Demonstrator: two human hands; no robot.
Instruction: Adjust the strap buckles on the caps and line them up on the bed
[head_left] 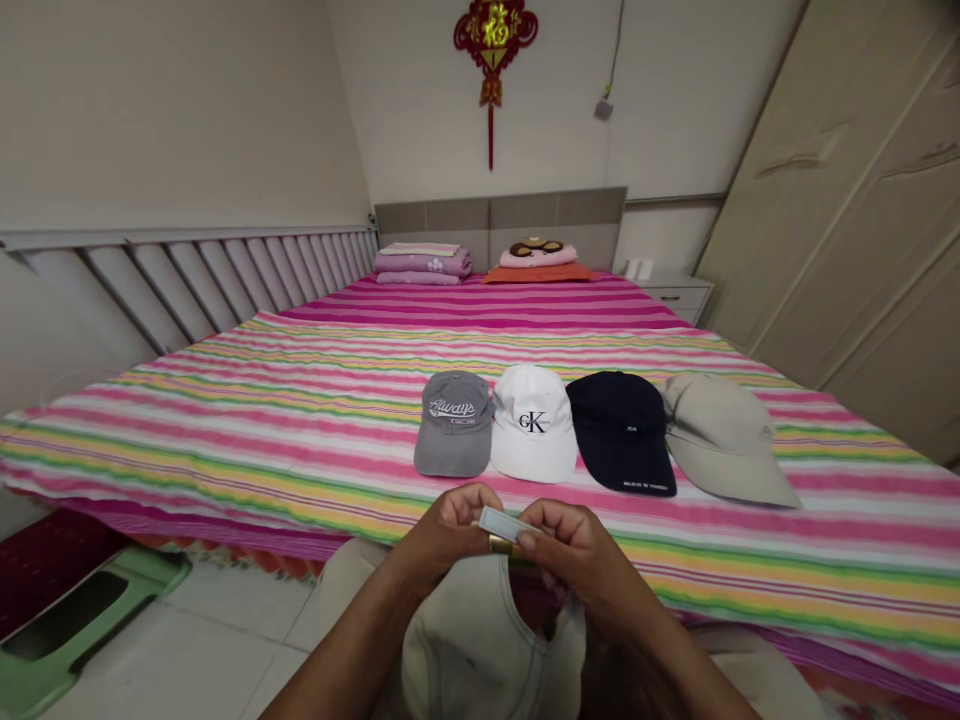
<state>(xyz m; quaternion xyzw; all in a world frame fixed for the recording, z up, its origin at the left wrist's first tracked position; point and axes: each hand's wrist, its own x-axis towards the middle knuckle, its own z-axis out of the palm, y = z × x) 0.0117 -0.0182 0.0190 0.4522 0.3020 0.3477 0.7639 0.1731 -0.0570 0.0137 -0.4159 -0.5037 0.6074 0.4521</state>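
Both my hands meet close in front of me, above a light beige cap (pixel 480 650) that I hold upside down at the bed's near edge. My left hand (pixel 448 535) and my right hand (pixel 574 555) pinch the cap's back strap (pixel 504 523) and its brass buckle between their fingertips. Beyond them a row of caps lies on the striped bedsheet (pixel 300 400): a grey cap (pixel 454 424), a white cap (pixel 533 424), a navy cap (pixel 622 430) and a beige cap (pixel 724 438).
Folded pink bedding (pixel 424 263) and an orange pillow stack (pixel 538 262) lie at the headboard. A green stool (pixel 75 630) stands on the tiled floor at the lower left. Wardrobe doors (pixel 862 220) line the right side, a nightstand (pixel 679 293) beside them.
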